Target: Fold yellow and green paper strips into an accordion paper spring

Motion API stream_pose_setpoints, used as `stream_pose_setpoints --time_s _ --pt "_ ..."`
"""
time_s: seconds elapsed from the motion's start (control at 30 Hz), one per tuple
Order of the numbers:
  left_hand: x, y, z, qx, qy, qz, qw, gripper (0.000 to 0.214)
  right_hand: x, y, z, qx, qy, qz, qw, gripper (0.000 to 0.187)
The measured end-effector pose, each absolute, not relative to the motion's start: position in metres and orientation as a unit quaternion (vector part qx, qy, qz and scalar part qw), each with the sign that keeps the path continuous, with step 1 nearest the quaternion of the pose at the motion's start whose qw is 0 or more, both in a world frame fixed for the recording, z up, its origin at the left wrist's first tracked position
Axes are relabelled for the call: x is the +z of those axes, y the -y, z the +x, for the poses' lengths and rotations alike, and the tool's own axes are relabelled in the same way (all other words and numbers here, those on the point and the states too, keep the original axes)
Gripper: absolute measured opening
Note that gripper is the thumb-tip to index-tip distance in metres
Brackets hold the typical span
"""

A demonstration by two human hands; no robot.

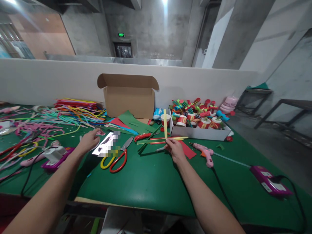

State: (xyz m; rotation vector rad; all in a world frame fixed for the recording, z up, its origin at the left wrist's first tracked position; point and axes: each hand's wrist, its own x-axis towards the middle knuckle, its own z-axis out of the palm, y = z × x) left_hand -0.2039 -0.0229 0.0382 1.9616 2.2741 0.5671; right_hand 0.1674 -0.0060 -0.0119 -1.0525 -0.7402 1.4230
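Note:
My right hand (pixel 175 149) pinches the lower end of a pale yellow paper strip (pixel 165 122), which stands upright. Beneath and left of those fingers, green, yellow and red strips (pixel 151 142) lie crossed, beside a pen-like grey tool (pixel 160 149). My left hand (pixel 90 141) hovers at the left edge of a bright, partly blurred phone-like rectangle (pixel 103 148), its fingers apart with nothing visible in them. Between the hands lie scissors (pixel 118 159) with one yellow and one red handle, and a red-handled tool (pixel 142 136). Red paper (pixel 188 149) is right of my right hand.
A pink glue gun (pixel 204 152) lies at right, its cord trailing forward. Behind are a white box (pixel 202 133) of colourful figures, an upright cardboard box (pixel 130 100) and green sheets (pixel 134 123). Fuzzy craft stems (pixel 73 113) and a purple power strip (pixel 58 161) occupy the left.

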Motion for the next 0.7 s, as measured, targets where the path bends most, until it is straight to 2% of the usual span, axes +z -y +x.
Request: stream_pose_setpoints --time_s 0.23,0.4,0.53,0.7 --pt "0.024 0.031 -0.211 0.160 -0.738 0.654 0.043 0.042 -0.012 0.007 0.167 0.608 0.314 -0.449 0.575 0.032" --pt "0.015 0.044 -0.221 0.197 -0.705 0.679 0.059 0.035 -0.012 0.007 0.167 0.612 0.331 -0.440 0.568 0.032" --pt "0.009 0.054 -0.222 0.179 -0.687 0.698 0.089 0.029 -0.012 0.008 0.166 0.611 0.326 -0.438 0.573 0.034" --pt "0.013 0.041 -0.204 0.169 -0.724 0.666 0.064 0.042 -0.013 0.008 0.168 0.612 0.331 -0.445 0.564 0.036"
